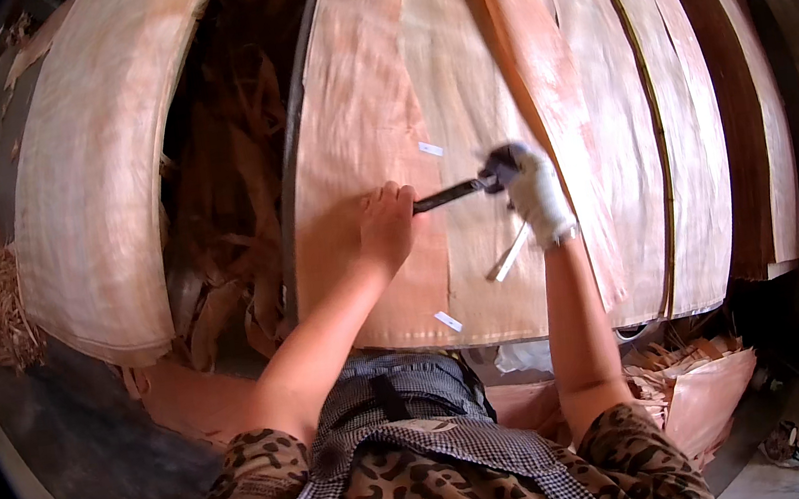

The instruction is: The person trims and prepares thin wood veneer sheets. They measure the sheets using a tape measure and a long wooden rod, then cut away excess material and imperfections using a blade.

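Observation:
A large sheet of thin wood veneer [374,283] lies before me, its reddish and paler strips side by side. My bare left hand [389,223] rests on it, fingers curled at the near end of a black bar [446,197]. The bar runs to a dark tool [504,165], blurred, which looks like a tape dispenser. My right hand [542,202], in a white glove, is closed round that tool. Below the glove a narrow white strip [513,253] slants over the veneer. Small white tape pieces [430,149] lie on the sheet, one of them near the front edge [447,321].
A folded-over reddish veneer strip [539,80] runs along the right side, beside more pale sheets [684,111]. Another veneer stack [99,188] stands left, past a dark gap filled with veneer scraps [233,170]. More scraps [706,391] are piled at the lower right.

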A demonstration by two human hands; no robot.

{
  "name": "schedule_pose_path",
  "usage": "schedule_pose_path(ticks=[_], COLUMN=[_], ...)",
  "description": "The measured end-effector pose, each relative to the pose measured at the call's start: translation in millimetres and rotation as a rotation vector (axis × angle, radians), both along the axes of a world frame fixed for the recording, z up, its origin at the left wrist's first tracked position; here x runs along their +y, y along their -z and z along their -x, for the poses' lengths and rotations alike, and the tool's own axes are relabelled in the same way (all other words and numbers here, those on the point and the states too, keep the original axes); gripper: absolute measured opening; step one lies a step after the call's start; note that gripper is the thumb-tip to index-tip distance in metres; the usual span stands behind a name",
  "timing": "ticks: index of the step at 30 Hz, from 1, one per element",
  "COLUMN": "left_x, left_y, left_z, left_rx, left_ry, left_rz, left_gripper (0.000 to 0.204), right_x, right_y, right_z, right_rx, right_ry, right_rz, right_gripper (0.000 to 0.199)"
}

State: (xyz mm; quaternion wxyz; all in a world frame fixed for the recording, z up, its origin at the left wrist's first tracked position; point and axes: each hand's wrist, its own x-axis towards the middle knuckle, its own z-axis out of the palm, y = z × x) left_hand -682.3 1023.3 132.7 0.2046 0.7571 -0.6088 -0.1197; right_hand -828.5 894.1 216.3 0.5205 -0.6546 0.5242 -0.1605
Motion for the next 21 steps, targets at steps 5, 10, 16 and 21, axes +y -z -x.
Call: schedule_pose_path(ticks=[5,10,16,21], left_x=[-20.2,33.5,81.2,60.6], left_y=[-16.3,-52.3,-73.9,-71.4], left_z=[-47.3,-119.0,-233.1,-315.0], left_rx=[0.233,0.838,0.293,0.357], left_ry=[0.312,0.317,0.542,0.644], left_rz=[-0.304,-0.031,0.071,-0.055], left_gripper=[0.023,0.018,0.024,0.022], right_x=[70.8,125.4,165.6,154.1], right_y=[-0.5,28.3,8.5,18.7], right_z=[-7.7,-57.7,-244.3,-274.2], right_rx=[-0.119,-0.693,-1.006,-0.486], right_ry=[0.359,0.693,0.488,0.394], right_rz=[-0.103,-0.162,-0.516,-0.252], right_gripper=[0.009,0.011,0.020,0.016])
